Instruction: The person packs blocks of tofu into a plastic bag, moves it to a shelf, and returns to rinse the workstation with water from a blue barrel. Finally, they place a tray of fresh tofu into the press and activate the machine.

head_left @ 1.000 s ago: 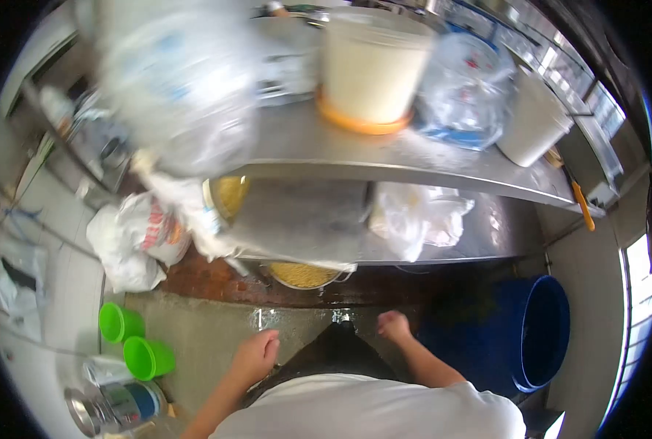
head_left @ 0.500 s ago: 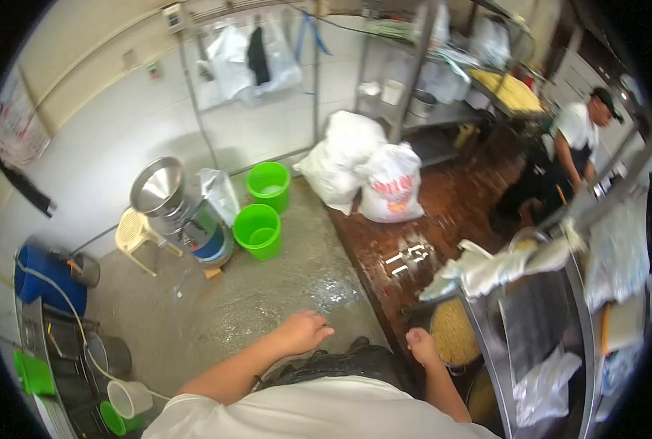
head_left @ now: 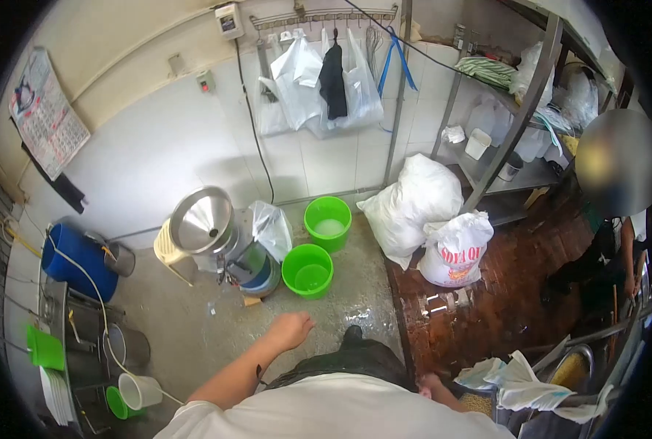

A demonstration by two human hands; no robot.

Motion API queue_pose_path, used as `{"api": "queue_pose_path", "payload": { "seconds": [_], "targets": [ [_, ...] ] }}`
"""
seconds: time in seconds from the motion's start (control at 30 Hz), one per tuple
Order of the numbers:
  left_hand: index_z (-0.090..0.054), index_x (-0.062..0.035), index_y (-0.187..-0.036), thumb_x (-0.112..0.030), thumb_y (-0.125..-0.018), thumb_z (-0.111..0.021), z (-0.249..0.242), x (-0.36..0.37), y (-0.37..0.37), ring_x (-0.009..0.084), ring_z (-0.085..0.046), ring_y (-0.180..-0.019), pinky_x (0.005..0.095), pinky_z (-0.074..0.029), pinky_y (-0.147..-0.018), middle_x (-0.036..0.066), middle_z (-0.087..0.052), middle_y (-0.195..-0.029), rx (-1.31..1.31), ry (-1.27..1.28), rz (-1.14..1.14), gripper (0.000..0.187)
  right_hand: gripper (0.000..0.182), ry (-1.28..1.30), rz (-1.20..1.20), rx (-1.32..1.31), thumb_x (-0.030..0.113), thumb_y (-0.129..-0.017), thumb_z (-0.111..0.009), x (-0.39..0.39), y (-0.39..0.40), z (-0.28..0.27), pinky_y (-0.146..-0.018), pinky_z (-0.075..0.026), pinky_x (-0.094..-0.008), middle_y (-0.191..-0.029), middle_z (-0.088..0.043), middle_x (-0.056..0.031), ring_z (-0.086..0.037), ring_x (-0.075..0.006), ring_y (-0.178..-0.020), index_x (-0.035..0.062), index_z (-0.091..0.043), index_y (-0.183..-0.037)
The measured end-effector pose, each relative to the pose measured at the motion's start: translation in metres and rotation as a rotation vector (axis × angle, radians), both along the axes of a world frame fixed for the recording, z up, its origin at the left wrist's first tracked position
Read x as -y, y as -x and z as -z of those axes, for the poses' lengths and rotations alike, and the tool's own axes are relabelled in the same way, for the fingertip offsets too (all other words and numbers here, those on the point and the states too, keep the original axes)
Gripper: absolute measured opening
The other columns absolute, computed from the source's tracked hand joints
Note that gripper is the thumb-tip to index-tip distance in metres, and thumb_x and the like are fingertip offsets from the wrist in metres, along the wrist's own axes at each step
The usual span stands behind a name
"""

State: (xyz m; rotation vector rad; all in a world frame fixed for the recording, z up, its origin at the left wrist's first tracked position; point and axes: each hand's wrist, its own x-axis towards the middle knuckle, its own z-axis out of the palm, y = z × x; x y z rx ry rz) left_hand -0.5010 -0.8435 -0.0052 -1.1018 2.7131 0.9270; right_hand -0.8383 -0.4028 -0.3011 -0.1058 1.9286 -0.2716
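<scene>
My left hand point(head_left: 293, 330) hangs in front of my body over the wet grey floor, its fingers curled in and nothing showing in them. Nearest to it stand two green buckets, the front one point(head_left: 307, 271) and the rear one point(head_left: 327, 224), which has some whitish liquid in it. Beside them is a metal machine point(head_left: 251, 262) with a wide steel funnel point(head_left: 202, 219) on top. Low at my right side is my right hand point(head_left: 430, 385), partly blurred, its fingers hard to make out. Close to it is a container of yellowish grains point(head_left: 477, 402), mostly cut off.
White sacks point(head_left: 417, 201) point(head_left: 454, 256) lean by a metal shelf rack point(head_left: 520, 110). A person point(head_left: 626, 241) stands at the right. Cloths point(head_left: 523, 384) hang over a rail. A blue barrel point(head_left: 80, 263) and white bucket point(head_left: 140, 391) are at left. Plastic bags point(head_left: 296, 69) hang on the wall.
My view has turned rightward and lifted, with the buckets and machine now nearer. My right hand has dropped lower beside my body. The person at the right appears closer to the edge.
</scene>
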Motion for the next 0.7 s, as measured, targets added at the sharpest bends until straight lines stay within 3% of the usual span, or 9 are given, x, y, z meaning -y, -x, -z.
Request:
{"api": "queue_pose_path", "payload": {
  "seconds": [0.1,0.13,0.23,0.37,0.43,0.5,0.57,0.63,0.7],
  "targets": [
    [-0.074,-0.0030,-0.106,-0.031,-0.097,-0.072,-0.004,0.073,0.034,0.0461,-0.068,-0.106,0.0556,-0.054,-0.091,0.025,-0.073,-0.109,-0.012,0.152,0.077,0.030,0.023,0.300,0.116,-0.144,0.028,-0.098,-0.066,0.126,0.044,-0.071,-0.040,-0.040,-0.0372,-0.067,-0.064,-0.0091,-0.052,-0.0221,-0.042,0.0071,-0.071,-0.090],
    [-0.075,-0.0016,-0.108,-0.033,-0.095,-0.073,-0.002,0.095,0.043,0.0466,-0.066,-0.109,0.0539,-0.054,-0.096,0.026,-0.072,-0.112,-0.092,0.287,0.162,0.033,0.021,0.479,0.178,-0.078,0.025,-0.098,-0.065,0.148,0.066,-0.042,-0.045,-0.044,-0.0381,-0.071,-0.066,-0.0096,-0.057,-0.0218,-0.049,0.0065,-0.071,-0.092],
    [-0.071,0.0029,-0.115,-0.031,-0.094,-0.074,-0.033,0.156,0.090,0.0448,-0.065,-0.114,0.0535,-0.053,-0.100,0.027,-0.068,-0.120,-0.229,0.311,0.075,0.040,0.026,0.633,0.033,-0.461,0.024,-0.101,-0.069,0.240,0.064,-0.152,-0.074,-0.056,-0.0357,-0.094,-0.072,-0.0105,-0.068,-0.0191,-0.084,0.0007,-0.073,-0.110],
    [-0.062,0.0035,-0.131,-0.025,-0.094,-0.074,-0.059,0.269,0.163,0.0473,-0.059,-0.124,0.0530,-0.051,-0.105,0.030,-0.059,-0.138,-0.273,0.565,0.112,0.048,0.028,0.725,0.170,-0.404,0.022,-0.102,-0.071,0.293,0.055,-0.186,-0.082,-0.056,-0.0341,-0.098,-0.073,-0.0098,-0.068,-0.0168,-0.090,-0.0016,-0.072,-0.117],
    [-0.062,0.0028,-0.130,-0.023,-0.093,-0.074,-0.075,0.337,0.206,0.0476,-0.057,-0.127,0.0533,-0.050,-0.107,0.030,-0.058,-0.140,-0.375,0.715,0.163,0.046,0.027,0.767,0.059,-0.525,0.020,-0.102,-0.071,0.299,0.037,-0.187,-0.081,-0.056,-0.0339,-0.097,-0.073,-0.0081,-0.068,-0.0166,-0.090,-0.0016,-0.071,-0.119],
    [-0.063,0.0026,-0.122,-0.020,-0.091,-0.077,-0.081,0.411,0.252,0.0478,-0.060,-0.117,0.0528,-0.050,-0.107,0.029,-0.061,-0.128,-0.483,0.755,0.180,0.040,0.026,0.686,0.074,-0.539,0.019,-0.103,-0.070,0.291,0.011,-0.182,-0.079,-0.056,-0.0332,-0.096,-0.073,-0.0075,-0.068,-0.0166,-0.087,-0.0018,-0.071,-0.118],
    [-0.064,0.0002,-0.121,-0.016,-0.092,-0.071,-0.090,0.483,0.293,0.0434,-0.060,-0.117,0.0577,-0.049,-0.106,0.025,-0.061,-0.123,-0.330,0.741,0.222,0.034,0.025,0.604,0.096,-0.553,0.018,-0.103,-0.069,0.296,-0.014,-0.189,-0.077,-0.056,-0.0324,-0.095,-0.072,-0.0069,-0.068,-0.0165,-0.085,-0.0019,-0.070,-0.117],
    [-0.067,-0.0056,-0.119,-0.016,-0.094,-0.065,-0.077,0.554,0.329,0.0354,-0.058,-0.122,0.0571,-0.049,-0.100,0.019,-0.063,-0.124,-0.089,1.190,0.245,0.027,0.021,0.529,0.550,-0.331,0.017,-0.103,-0.067,0.313,-0.050,-0.218,-0.072,-0.056,-0.0306,-0.093,-0.072,-0.0061,-0.069,-0.0159,-0.080,-0.0013,-0.070,-0.113],
    [-0.069,-0.0117,-0.117,-0.020,-0.095,-0.060,-0.093,0.595,0.342,0.0282,-0.055,-0.125,0.0522,-0.046,-0.097,0.011,-0.063,-0.127,0.116,1.186,0.305,0.026,0.019,0.497,0.586,-0.387,0.016,-0.104,-0.067,0.316,-0.081,-0.205,-0.070,-0.056,-0.0300,-0.092,-0.072,-0.0061,-0.069,-0.0156,-0.078,-0.0008,-0.070,-0.112]
  ]
}}
